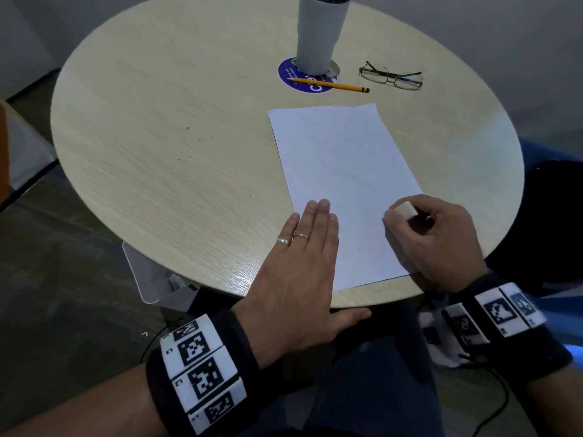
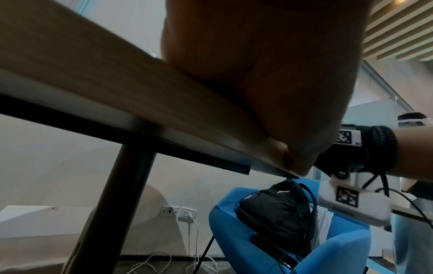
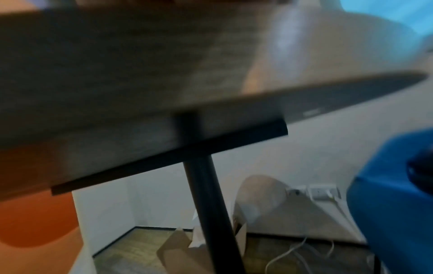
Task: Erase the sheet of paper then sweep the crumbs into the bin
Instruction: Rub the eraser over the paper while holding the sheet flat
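A white sheet of paper [image 1: 344, 184] lies on the round wooden table [image 1: 157, 137], right of centre. My left hand [image 1: 303, 257] lies flat with straight fingers on the sheet's near left corner, thumb hanging over the table edge. My right hand [image 1: 432, 234] grips a small white eraser [image 1: 407, 210] at the sheet's near right edge. Small dark crumbs [image 1: 189, 143] are scattered on the table left of the paper. A clear bin [image 1: 154, 279] stands on the floor under the table's near left edge. The right wrist view is blurred.
A grey tumbler [image 1: 318, 33] stands on a blue round sticker at the far side. A yellow pencil [image 1: 331, 85] and glasses [image 1: 391, 76] lie beside it. A blue chair [image 2: 281, 231] with a black bag [image 2: 274, 209] stands to the right.
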`<act>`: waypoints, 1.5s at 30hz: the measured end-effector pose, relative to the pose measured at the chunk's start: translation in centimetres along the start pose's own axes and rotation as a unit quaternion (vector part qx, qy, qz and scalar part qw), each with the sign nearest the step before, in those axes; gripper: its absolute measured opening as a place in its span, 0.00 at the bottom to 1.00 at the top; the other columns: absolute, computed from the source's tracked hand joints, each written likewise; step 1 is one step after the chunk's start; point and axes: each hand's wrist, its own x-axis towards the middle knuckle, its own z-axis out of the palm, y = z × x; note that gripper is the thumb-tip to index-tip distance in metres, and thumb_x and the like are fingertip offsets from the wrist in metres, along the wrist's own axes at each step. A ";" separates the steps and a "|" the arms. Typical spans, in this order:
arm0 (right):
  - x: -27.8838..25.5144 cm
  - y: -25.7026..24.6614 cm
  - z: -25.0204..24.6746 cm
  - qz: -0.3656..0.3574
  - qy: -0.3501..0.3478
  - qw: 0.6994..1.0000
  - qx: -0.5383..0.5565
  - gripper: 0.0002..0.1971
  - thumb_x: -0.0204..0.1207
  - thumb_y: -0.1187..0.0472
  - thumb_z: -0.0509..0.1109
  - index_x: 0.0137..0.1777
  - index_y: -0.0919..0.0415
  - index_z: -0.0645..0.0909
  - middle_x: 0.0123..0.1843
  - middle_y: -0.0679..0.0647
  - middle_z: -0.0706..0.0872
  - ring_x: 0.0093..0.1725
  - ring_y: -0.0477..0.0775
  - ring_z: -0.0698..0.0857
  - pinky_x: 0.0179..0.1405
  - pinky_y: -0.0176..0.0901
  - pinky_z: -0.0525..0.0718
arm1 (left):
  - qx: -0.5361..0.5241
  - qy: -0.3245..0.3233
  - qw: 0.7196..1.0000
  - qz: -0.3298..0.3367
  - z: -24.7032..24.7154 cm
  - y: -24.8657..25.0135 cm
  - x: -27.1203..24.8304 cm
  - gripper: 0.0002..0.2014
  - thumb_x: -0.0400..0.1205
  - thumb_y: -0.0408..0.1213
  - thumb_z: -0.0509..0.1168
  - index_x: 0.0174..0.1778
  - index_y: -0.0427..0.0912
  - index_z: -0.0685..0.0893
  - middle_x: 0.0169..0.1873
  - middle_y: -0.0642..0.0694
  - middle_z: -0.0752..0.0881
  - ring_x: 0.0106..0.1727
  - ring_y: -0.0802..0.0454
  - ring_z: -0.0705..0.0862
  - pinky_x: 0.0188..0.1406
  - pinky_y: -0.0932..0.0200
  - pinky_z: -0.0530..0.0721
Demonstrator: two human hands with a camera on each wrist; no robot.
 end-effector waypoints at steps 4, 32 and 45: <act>-1.1 -0.4 0.8 0.011 -0.001 1.000 0.007 0.05 0.82 0.57 0.78 0.44 0.52 0.90 0.38 0.45 0.92 0.39 0.49 0.89 0.41 0.44 0.85 | -0.031 0.035 0.999 -0.003 -0.5 0.1 0.1 0.62 0.74 0.77 0.60 0.88 0.26 0.57 0.90 0.25 0.47 0.92 0.29 0.40 0.91 0.33 0.49; -2.2 -3.3 1.4 -0.065 -0.024 0.994 -0.082 0.05 0.79 0.53 0.78 0.42 0.49 0.89 0.39 0.44 0.89 0.43 0.54 0.82 0.44 0.56 0.85 | -0.014 0.018 1.000 0.009 0.2 -0.4 0.8 0.66 0.75 0.81 0.51 0.91 0.27 0.41 0.90 0.28 0.37 0.92 0.34 0.36 0.91 0.37 0.47; -4.3 -2.9 0.4 -0.079 -0.087 0.992 -0.050 0.06 0.78 0.51 0.78 0.41 0.47 0.88 0.37 0.43 0.88 0.43 0.52 0.83 0.43 0.56 0.83 | -0.023 0.026 0.999 0.007 0.4 -0.5 0.9 0.65 0.76 0.80 0.52 0.91 0.27 0.43 0.91 0.28 0.39 0.93 0.35 0.38 0.91 0.37 0.47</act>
